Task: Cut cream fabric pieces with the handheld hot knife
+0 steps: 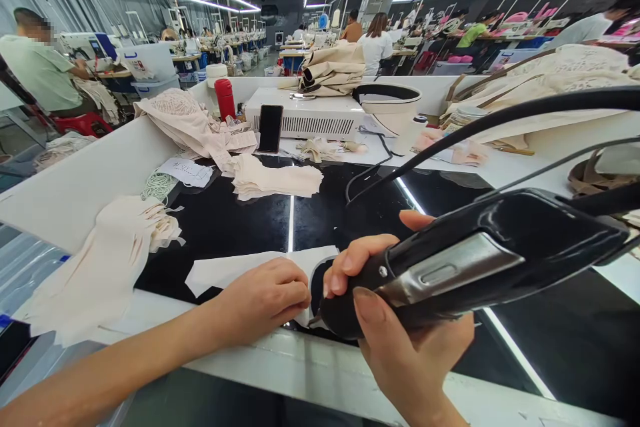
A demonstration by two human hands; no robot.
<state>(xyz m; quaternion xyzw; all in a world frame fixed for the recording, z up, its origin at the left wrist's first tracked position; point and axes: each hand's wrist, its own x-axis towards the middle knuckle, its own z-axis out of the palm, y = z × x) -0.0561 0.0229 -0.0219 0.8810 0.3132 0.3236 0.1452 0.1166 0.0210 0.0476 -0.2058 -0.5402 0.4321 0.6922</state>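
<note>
My right hand [395, 320] grips a black corded hand tool [450, 260] with a silver metal plate along its side. Its exact kind I cannot tell. Fingers wrap the front end, with the thumb on the near side, and a narrow tip points down and left at the black tabletop. Close to that tip, my left hand [267, 297] has its fingers curled together on a flat white piece [220, 270], by its curved edge. Whether that piece is fabric or paper is unclear, and part of it is hidden under the hand.
Cream cut pieces lie in a stack [275, 179] ahead and in a pile [100, 260] at left. Behind stand a phone [271, 128], a red bottle [225, 99] and a white vented box [310, 121]. The tool's thick cable [480, 113] arches overhead at right. Other people sit farther back.
</note>
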